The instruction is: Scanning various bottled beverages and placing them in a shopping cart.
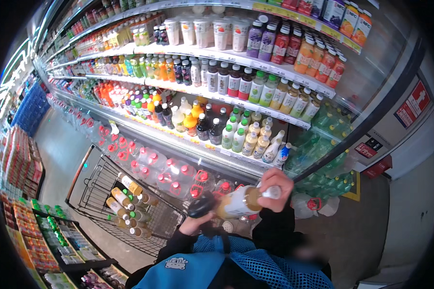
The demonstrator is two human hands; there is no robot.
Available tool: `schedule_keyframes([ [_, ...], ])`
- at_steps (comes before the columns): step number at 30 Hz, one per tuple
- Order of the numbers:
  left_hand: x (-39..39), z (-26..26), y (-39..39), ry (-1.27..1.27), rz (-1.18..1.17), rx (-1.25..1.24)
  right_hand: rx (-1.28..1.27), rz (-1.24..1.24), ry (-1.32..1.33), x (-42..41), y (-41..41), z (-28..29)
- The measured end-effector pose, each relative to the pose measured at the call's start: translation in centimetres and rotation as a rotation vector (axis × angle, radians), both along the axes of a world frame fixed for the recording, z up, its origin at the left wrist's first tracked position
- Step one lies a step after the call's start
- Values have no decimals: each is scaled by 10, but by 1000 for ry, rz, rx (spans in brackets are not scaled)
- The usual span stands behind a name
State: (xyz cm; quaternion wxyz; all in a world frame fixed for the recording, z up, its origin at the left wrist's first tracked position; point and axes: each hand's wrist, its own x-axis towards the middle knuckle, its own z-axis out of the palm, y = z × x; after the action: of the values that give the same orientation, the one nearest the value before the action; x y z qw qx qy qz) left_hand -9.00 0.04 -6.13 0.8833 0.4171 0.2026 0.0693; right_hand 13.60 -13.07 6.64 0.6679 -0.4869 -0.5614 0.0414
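My right hand (277,188) grips a bottle of pale yellow drink (240,202) around its neck, close to the white cap. The bottle lies tilted in front of my chest, its base towards my left hand (197,223). That left hand is closed around a black handheld device (202,205), whose exact kind is unclear. Whether the device touches the bottle's base cannot be told. To the left stands a wire shopping cart (159,220) with several bottled drinks (120,197) lying in it, some with green caps and some with white.
Ahead is an open refrigerated shelf unit (217,92) of bottled drinks. Large water jugs (175,169) with red caps line its foot. Green bottle packs (314,151) are stacked at the right, beside a white wall (416,202). Low display racks (54,231) stand at the lower left.
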Motion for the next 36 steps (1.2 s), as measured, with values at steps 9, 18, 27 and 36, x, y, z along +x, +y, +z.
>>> schedule_keyframes([
  [9, 58, 2, -25, -97, -206, -53, 88, -208, 239, 33, -66, 15],
  [18, 84, 68, -22, -181, -254, -175, -31, -561, 515, 58, -53, 7],
  [27, 107, 112, -16, -158, -243, -196, 354, -137, 839, 50, 4, 18],
  [36, 103, 113, -9, -205, -221, -188, 200, -32, 1146, 47, 2, 2],
])
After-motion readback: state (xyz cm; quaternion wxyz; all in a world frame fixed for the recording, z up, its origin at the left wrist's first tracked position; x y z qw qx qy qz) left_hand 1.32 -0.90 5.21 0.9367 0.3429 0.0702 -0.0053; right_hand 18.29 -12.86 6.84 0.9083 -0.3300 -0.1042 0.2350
